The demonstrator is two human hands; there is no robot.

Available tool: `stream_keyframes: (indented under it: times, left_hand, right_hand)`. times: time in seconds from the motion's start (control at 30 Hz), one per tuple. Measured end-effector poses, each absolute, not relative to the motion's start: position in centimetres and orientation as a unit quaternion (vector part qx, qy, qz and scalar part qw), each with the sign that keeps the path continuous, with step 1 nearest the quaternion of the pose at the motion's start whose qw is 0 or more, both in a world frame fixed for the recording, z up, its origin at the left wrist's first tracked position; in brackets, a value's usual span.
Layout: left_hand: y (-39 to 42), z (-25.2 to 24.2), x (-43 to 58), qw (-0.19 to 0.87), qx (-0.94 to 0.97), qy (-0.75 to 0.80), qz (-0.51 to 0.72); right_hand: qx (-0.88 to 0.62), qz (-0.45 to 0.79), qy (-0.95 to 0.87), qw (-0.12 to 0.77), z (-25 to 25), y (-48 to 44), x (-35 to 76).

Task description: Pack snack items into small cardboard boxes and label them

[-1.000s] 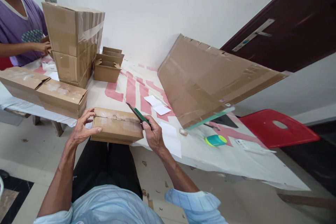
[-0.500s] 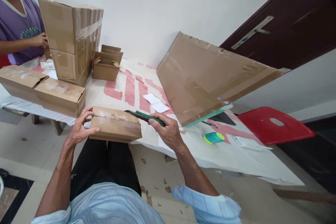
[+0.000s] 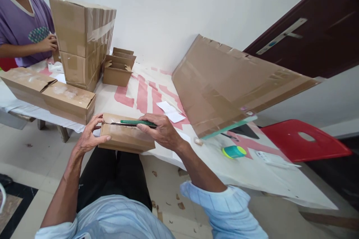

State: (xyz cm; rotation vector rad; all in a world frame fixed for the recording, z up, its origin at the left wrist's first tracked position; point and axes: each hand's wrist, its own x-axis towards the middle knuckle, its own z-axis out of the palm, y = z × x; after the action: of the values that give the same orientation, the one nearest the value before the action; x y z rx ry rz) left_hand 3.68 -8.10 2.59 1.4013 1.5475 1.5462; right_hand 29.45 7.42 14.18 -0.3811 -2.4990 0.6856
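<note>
A small brown cardboard box (image 3: 126, 140) sits at the table's front edge, above my lap, with clear tape along its top seam. My left hand (image 3: 91, 134) grips its left end, thumb on the near side and fingers at the far corner. In my right hand (image 3: 161, 129) is a green box cutter (image 3: 131, 122), held nearly flat over the box top. Its dark blade points left and lies along the seam near the left end; how deep the tip sits cannot be made out.
Two taped boxes (image 3: 67, 95) lie at the left, beside a tall cardboard stack (image 3: 74, 30) and open boxes (image 3: 116, 76). A large cardboard sheet (image 3: 224, 78) leans right. A teal tape roll (image 3: 234, 152), white paper (image 3: 171, 112) and red chair (image 3: 305, 140) are nearby. Behind the stack is a person (image 3: 25, 33).
My right hand has moved left with the box cutter, bringing the blade from the box's right end to near its left end. My left hand keeps its hold.
</note>
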Motion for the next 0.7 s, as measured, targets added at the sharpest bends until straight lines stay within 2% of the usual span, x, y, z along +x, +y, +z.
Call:
stream_keyframes:
  times: [0.33,0.7]
  left_hand:
    - [-8.2,2.7,4.1,0.266,0.527,0.564,0.578]
    - [-8.2,2.7,4.1,0.258,0.531,0.573,0.568]
  right_hand:
    - [-0.089,0.178,-0.956,0.215,15.1,7.8,27.6]
    - [-0.097,0.038,-0.982,0.156,16.3,7.9,26.6]
